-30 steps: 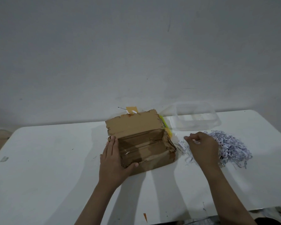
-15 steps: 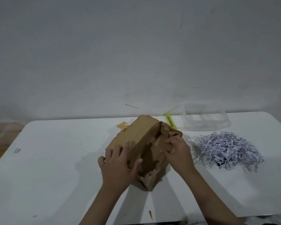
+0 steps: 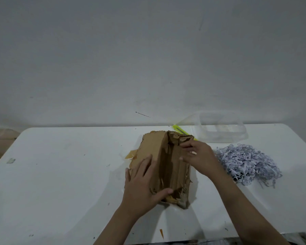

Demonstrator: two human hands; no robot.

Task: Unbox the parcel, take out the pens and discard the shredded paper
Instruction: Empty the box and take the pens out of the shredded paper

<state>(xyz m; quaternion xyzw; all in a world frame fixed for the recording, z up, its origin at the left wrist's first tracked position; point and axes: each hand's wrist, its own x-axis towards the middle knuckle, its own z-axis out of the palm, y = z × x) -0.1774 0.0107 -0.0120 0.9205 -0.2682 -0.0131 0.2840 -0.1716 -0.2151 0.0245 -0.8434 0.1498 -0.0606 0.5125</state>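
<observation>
A person's two hands work a torn cardboard box (image 3: 163,163) on a white table (image 3: 60,174), its open side tipped toward the wearer. The left hand (image 3: 141,188) lies spread on the box's left panel, thumb hooked over the ragged near edge, fingers extended rather than curled; the right hand (image 3: 197,156) grips the far right wall with fingers bent around its torn rim. A heap of shredded paper (image 3: 247,163) sits on the table just to the right of the box, apart from it, and a clear plastic tub (image 3: 221,128) stands behind the heap by the wall. A yellow-green object (image 3: 179,129) pokes out behind the box; whether it is a pen cannot be told, and no pens show clearly. The box interior appears dark and bare from here. To do this step well, the left hand probably should pin the panel flat while the right spreads the wall gently, since the weak, frayed card could rip further. A small orange scrap (image 3: 132,153) lies under the left edge.
</observation>
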